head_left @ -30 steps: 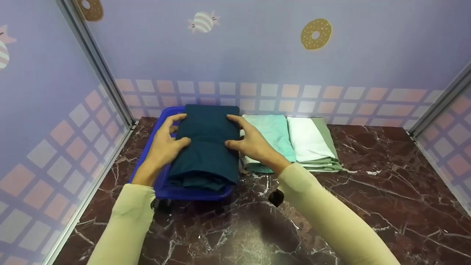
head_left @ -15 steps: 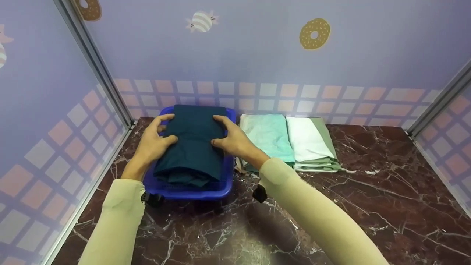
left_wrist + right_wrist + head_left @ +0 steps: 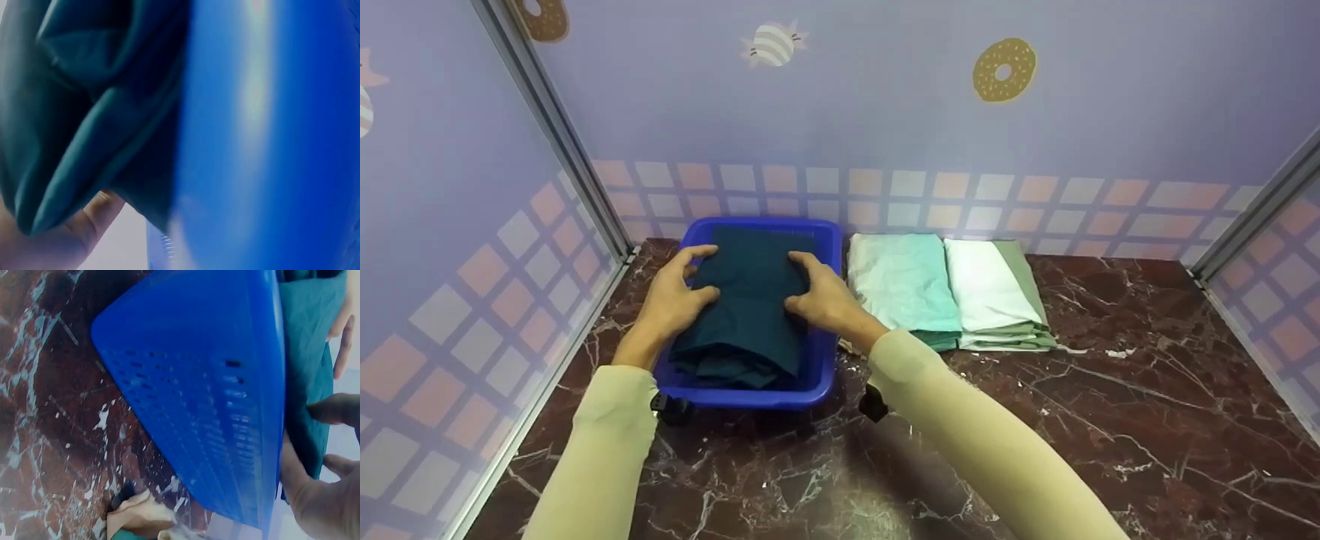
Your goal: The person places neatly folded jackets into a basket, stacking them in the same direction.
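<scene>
A folded dark teal garment (image 3: 746, 300) lies over the blue plastic basket (image 3: 735, 396), its loose folded end toward me. My left hand (image 3: 664, 300) grips its left side, and my right hand (image 3: 826, 298) grips the right side, thumbs nearer me than the fingers. In the left wrist view, folds of the garment (image 3: 107, 129) hang beside the basket's smooth rim (image 3: 242, 124). From the right wrist, the garment (image 3: 309, 365) shows at the rim of the perforated basket wall (image 3: 185, 394), with my right hand (image 3: 326, 500) on it. The fingertips beneath the cloth are partly hidden.
To the basket's right lie a folded pale-to-turquoise garment (image 3: 901, 281) and a folded white and green one (image 3: 997, 292). Patterned walls (image 3: 885, 97) enclose the back and sides of the dark red marbled surface (image 3: 1035, 435).
Both hands have carried the teal garment left, then lowered it slightly toward me into the basket. More of the basket's back and right rim shows. The other folded garments have stayed put.
</scene>
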`<action>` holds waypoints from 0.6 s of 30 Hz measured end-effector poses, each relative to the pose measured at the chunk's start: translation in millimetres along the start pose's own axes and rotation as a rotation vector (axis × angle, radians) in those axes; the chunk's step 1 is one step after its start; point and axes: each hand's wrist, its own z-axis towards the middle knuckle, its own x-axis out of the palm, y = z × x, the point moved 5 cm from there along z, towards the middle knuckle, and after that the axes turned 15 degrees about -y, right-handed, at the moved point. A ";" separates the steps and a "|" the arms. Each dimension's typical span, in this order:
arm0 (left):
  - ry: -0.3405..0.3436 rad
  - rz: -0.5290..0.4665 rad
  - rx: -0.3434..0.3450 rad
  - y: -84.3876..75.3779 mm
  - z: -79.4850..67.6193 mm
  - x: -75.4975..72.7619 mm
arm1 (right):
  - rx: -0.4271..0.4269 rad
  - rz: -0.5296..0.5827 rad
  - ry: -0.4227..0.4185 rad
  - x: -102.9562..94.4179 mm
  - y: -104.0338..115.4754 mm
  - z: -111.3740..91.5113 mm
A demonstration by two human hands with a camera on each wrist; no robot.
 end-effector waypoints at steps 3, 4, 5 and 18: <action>-0.002 0.024 0.009 3.0 1.0 2.1 | 0.007 -0.038 -0.014 4.7 0.6 -0.6; -0.002 0.030 0.006 4.9 0.7 1.9 | 0.008 -0.050 -0.016 7.3 1.2 -1.2; 0.000 0.039 0.004 7.0 0.5 1.7 | 0.007 -0.061 -0.020 9.7 1.7 -1.5; 0.063 0.168 -0.026 29.2 -1.1 7.5 | 0.047 -0.099 0.022 30.9 -1.3 -2.3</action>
